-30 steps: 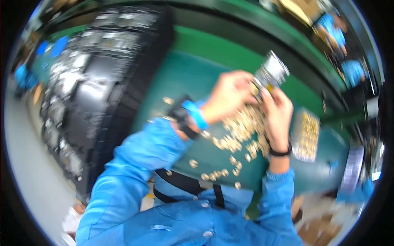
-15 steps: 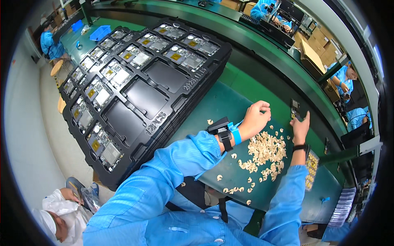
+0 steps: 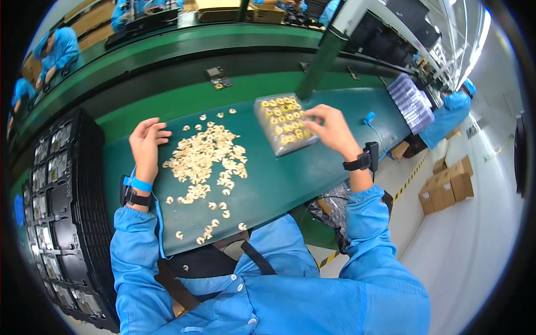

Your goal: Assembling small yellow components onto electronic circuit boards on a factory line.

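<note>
My right hand (image 3: pixel 331 129) is at the right side of a clear tray (image 3: pixel 274 146) with rows of small yellow ring-shaped parts (image 3: pixel 282 116). Its thumb and fingers are pinched together over the tray's edge; what lies between them, if anything, is too small to name. My left hand (image 3: pixel 147 144) hovers at the left of a loose pile of cream C-shaped pieces (image 3: pixel 201 153), fingers half bent and apart, with nothing seen in them. Beyond the pile, a small circuit board (image 3: pixel 218 77) lies on the green surface.
A stack of black trays (image 3: pixel 84 184) holding circuit boards stands at the left. A green post (image 3: pixel 324 61) rises behind the clear tray. Stacked clear trays (image 3: pixel 410 103) sit at the table's right end, near a blue cord (image 3: pixel 369 118). Co-workers sit beyond the line.
My view has swung right. My right hand has left the circuit board and come to the tray of yellow parts. My left hand has moved to the pile's left side, its fingers looser.
</note>
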{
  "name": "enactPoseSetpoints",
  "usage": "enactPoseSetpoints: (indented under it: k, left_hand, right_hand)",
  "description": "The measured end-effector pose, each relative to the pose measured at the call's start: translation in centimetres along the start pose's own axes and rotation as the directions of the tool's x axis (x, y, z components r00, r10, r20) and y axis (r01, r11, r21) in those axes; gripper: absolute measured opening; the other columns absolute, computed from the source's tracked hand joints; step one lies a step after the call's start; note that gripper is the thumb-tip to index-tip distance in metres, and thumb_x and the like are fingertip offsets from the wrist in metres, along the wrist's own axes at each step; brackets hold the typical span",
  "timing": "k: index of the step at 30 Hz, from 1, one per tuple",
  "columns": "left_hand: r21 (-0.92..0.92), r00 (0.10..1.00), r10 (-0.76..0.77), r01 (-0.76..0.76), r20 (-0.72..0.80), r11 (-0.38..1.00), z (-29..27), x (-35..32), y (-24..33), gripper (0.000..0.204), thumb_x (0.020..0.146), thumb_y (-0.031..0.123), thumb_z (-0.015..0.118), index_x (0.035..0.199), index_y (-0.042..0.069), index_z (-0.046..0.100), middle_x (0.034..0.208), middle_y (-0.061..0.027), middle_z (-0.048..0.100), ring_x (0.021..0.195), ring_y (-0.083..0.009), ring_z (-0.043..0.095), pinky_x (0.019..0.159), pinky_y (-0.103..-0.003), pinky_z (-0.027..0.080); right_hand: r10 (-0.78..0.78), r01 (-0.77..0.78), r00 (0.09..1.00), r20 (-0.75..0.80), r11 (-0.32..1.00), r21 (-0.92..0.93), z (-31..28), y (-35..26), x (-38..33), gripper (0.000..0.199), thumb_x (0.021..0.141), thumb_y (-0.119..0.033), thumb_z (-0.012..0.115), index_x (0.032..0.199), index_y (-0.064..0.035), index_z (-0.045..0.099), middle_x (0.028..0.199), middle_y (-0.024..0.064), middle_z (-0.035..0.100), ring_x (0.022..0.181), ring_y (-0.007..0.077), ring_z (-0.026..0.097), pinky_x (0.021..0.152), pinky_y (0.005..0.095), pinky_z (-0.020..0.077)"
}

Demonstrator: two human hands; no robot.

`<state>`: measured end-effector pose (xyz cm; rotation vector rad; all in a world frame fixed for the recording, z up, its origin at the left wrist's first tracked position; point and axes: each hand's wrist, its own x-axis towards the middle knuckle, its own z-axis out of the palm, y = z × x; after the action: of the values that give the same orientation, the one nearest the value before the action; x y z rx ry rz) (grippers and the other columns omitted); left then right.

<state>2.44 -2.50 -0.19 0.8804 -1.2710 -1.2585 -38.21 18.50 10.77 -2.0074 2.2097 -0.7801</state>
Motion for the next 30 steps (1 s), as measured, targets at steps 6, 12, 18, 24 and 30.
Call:
enactPoseSetpoints:
  k: [6, 12, 18, 24, 30]
  left_hand:
    - [0.037, 0.998, 0.067, -0.068, 0.017, 0.997, 0.9, 0.2, -0.3, 0.022, 0.103, 0.008, 0.056, 0.117, -0.005, 0.065, 0.101, -0.0145, 0.073, 0.078, -0.0192, 0.073, 0.066, -0.027, 0.057]
    - [0.075, 0.990, 0.142, -0.143, 0.023, 0.987, 1.8, -1.6, 4.2, 0.018, 0.101, 0.010, 0.062, 0.113, -0.001, 0.068, 0.096, -0.0162, 0.074, 0.081, -0.0247, 0.075, 0.069, -0.033, 0.061]
    - [-0.005, 0.893, 0.233, -0.250, 0.384, 0.968, 7.6, -3.4, 4.8, 0.015, 0.099, 0.007, 0.065, 0.106, -0.005, 0.069, 0.092, -0.0106, 0.074, 0.081, -0.0129, 0.071, 0.072, -0.028, 0.060]
    - [-0.126, 0.888, 0.251, -0.219, 0.385, 0.968, 7.1, -4.8, 6.6, 0.015, 0.100, 0.007, 0.065, 0.104, -0.006, 0.070, 0.087, -0.0079, 0.073, 0.076, -0.0118, 0.070, 0.070, -0.027, 0.059]
    - [-0.238, 0.925, 0.130, -0.045, 0.357, 0.970, 5.7, -3.9, 3.4, 0.017, 0.102, 0.010, 0.063, 0.104, -0.005, 0.071, 0.089, -0.0072, 0.073, 0.075, -0.0106, 0.070, 0.063, -0.024, 0.057]
  right_hand:
    - [-0.253, 0.256, 0.960, -0.121, 0.966, 0.017, 3.4, 1.0, -1.0, 0.023, 0.089, -0.012, 0.072, 0.110, -0.0045, 0.076, 0.103, 0.0124, 0.066, 0.098, 0.0315, 0.063, 0.089, 0.0399, 0.0524]
    - [-0.457, 0.458, 0.886, -0.081, 0.889, -0.010, 5.8, 2.5, 1.0, 0.010, 0.089, -0.002, 0.062, 0.096, 0.0000, 0.068, 0.092, 0.0173, 0.061, 0.093, 0.0377, 0.061, 0.080, 0.0458, 0.0519]
    - [-0.149, 0.223, 0.965, -0.218, 0.902, 0.371, 4.7, -5.8, 0.8, 0.012, 0.094, 0.002, 0.067, 0.106, 0.0030, 0.069, 0.090, 0.0105, 0.069, 0.080, 0.0162, 0.067, 0.073, 0.0280, 0.0512]
    - [-0.262, 0.163, 0.965, 0.004, 0.615, 0.771, 9.8, -16.3, 5.3, 0.013, 0.097, 0.002, 0.066, 0.109, 0.0026, 0.062, 0.089, 0.0033, 0.067, 0.079, 0.0063, 0.062, 0.069, 0.0215, 0.0482]
    - [-0.255, 0.180, 0.967, -0.013, 0.644, 0.743, 13.8, -15.4, 7.0, 0.007, 0.098, 0.003, 0.065, 0.104, 0.0022, 0.061, 0.090, 0.0020, 0.063, 0.079, 0.0055, 0.058, 0.069, 0.0203, 0.0468]
